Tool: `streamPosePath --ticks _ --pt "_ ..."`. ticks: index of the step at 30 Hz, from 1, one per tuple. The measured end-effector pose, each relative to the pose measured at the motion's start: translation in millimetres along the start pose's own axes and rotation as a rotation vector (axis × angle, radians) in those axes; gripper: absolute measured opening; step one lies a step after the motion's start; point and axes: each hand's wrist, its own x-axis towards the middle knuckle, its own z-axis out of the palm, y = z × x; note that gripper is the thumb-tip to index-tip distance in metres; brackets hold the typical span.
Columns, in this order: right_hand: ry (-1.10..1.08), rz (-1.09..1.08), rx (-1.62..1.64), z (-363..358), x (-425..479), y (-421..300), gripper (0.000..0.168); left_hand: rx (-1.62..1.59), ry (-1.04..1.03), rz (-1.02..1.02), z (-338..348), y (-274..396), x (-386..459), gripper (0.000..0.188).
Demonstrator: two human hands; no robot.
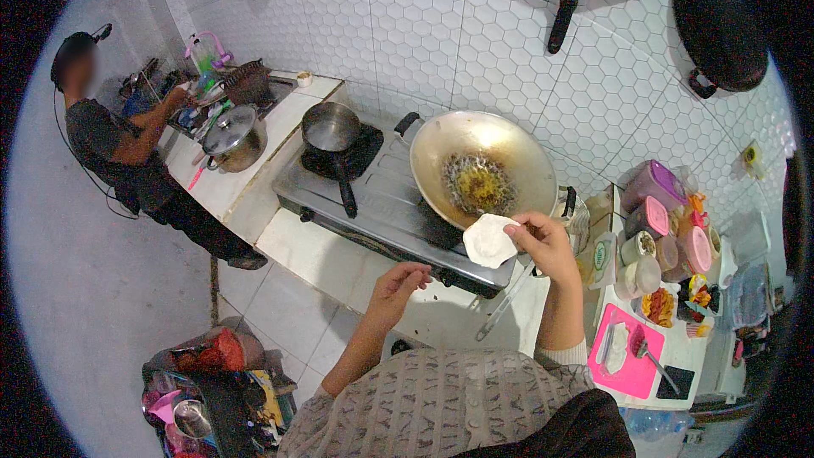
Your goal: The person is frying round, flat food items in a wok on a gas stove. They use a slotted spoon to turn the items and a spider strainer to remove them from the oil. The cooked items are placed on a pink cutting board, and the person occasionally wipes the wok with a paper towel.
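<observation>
My right hand [545, 247] pinches a thin, flat white piece [489, 240], possibly dough, by its right edge. It hangs over the near rim of a large metal wok [439, 172]. Bubbling yellowish oil [480, 186] lies in the wok's bottom, with something yellow-brown at its middle. The wok stands on the right side of a gas stove [381, 203]. My left hand [397, 292] hovers by the stove's front edge, fingers loosely curled, with nothing visible in it. Below the right hand, a pair of metal tongs [505, 302] lies on the counter.
A small saucepan [331, 127] sits on the left burner. At the left, a person [121, 127] stands by the sink near a lidded pot [234, 140]. Lidded containers [648, 216], a pink board [626, 350] and a slotted spoon [655, 359] occupy the right counter. Pans [718, 25] hang above.
</observation>
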Motion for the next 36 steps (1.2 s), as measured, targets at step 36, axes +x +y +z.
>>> streamPosePath --ticks 36 --pt "0.059 -0.352 -0.659 -22 26 83 0.015 -0.106 -0.012 -0.049 49 -15 -28 0.024"
